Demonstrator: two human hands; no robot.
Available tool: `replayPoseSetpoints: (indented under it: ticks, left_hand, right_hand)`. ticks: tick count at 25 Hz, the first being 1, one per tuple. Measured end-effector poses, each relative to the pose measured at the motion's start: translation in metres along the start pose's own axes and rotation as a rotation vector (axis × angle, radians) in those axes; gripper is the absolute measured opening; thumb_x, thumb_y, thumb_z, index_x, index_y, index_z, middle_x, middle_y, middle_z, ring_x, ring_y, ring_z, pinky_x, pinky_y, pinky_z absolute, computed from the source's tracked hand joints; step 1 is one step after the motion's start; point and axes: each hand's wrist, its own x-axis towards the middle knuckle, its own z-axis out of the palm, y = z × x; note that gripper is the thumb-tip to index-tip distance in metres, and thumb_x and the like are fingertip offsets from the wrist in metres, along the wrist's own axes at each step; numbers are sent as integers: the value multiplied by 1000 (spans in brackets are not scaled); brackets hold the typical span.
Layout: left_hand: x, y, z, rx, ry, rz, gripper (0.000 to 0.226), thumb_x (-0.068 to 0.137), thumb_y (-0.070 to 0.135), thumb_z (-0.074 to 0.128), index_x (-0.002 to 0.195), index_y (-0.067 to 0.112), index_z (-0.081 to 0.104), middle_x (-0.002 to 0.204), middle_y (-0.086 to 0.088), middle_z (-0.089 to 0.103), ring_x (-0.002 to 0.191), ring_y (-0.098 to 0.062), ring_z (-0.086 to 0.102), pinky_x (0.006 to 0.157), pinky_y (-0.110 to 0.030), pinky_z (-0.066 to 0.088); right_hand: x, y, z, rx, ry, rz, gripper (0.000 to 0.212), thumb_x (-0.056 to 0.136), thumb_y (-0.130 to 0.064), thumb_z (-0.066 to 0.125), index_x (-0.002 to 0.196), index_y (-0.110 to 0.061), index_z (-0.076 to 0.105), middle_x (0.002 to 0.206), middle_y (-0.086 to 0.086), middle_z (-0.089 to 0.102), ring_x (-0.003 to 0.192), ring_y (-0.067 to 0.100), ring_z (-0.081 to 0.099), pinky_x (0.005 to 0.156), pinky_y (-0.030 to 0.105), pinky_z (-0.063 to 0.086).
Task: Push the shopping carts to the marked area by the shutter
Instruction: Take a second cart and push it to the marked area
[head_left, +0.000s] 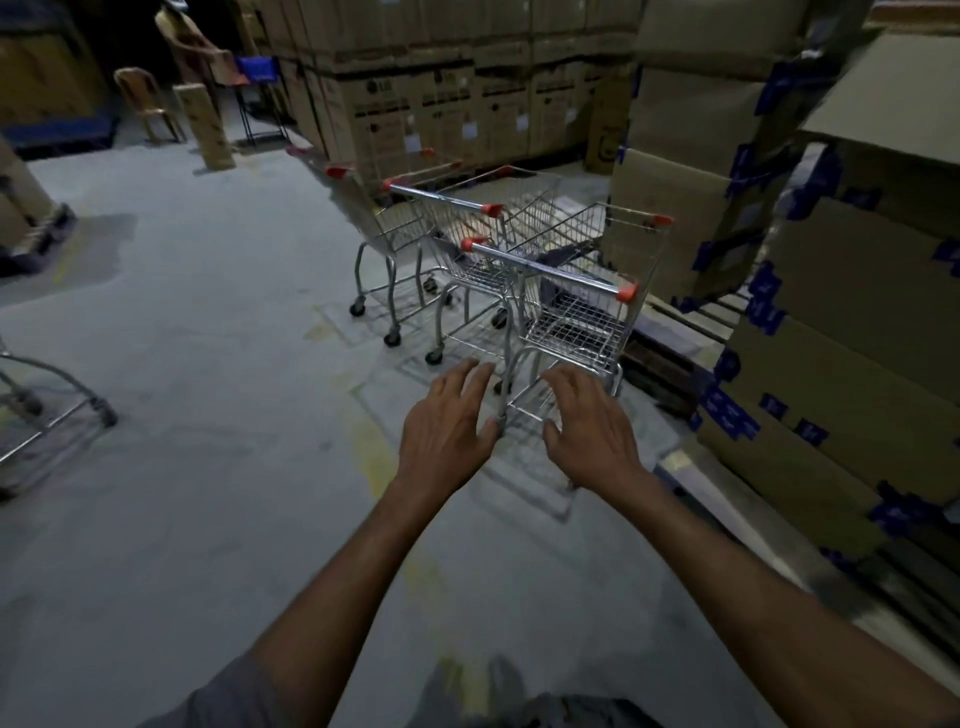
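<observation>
Three shopping carts (440, 198) stand in a staggered row on the concrete floor (208, 364), close to stacked cardboard boxes (857, 338). The nearest cart (548, 268) is straight ahead, its red-capped handle toward the camera. Left grip (449, 421) and right grip (587, 426) are both wide, fingers spread, holding nothing, short of that handle. Fourth cart (47, 400) is partly in view at the left edge. Faint yellow markings (371, 457) lie near the hands.

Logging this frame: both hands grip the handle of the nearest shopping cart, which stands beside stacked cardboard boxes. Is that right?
Not quite. The head view shows the left hand and right hand open, fingers spread, short of the handle and gripping nothing. The nearest shopping cart does stand beside the stacked cardboard boxes.
</observation>
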Motion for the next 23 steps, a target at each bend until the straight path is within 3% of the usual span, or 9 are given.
replayPoseSetpoints:
  ticks: [5, 12, 17, 23]
  left_hand:
    - [94, -40, 45, 16, -36, 34, 67, 89, 42, 63, 150, 23, 42, 150, -2, 47, 131, -24, 49, 94, -41, 46]
    - [243, -108, 120, -31, -84, 188, 68, 89, 41, 62, 151, 26, 38, 148, 0, 48, 133, -24, 47, 99, -44, 44]
    - [344, -148, 150, -58, -137, 278, 70, 90, 43, 66, 151, 26, 38, 149, -4, 48, 132, -29, 48, 98, -46, 45]
    - [424, -153, 195, -94, -284, 322, 80, 92, 44, 62, 160, 28, 22, 164, -5, 27, 148, -30, 28, 111, -49, 33]
  right_hand:
    - [90, 31, 40, 3, 8, 12, 61, 80, -17, 71, 136, -23, 47, 136, 1, 49, 118, 25, 50, 89, 41, 51]
    - [220, 76, 110, -101, -27, 146, 64, 79, -20, 67, 139, -24, 45, 140, -1, 44, 121, 27, 48, 87, 46, 53]
    - [296, 90, 139, -171, -43, 248, 72, 80, -21, 70, 147, -20, 42, 148, 6, 42, 131, 30, 44, 97, 48, 49]
    - [351, 127, 158, -241, -193, 326, 87, 78, -25, 74, 154, -21, 32, 161, 10, 29, 143, 33, 32, 111, 52, 39]
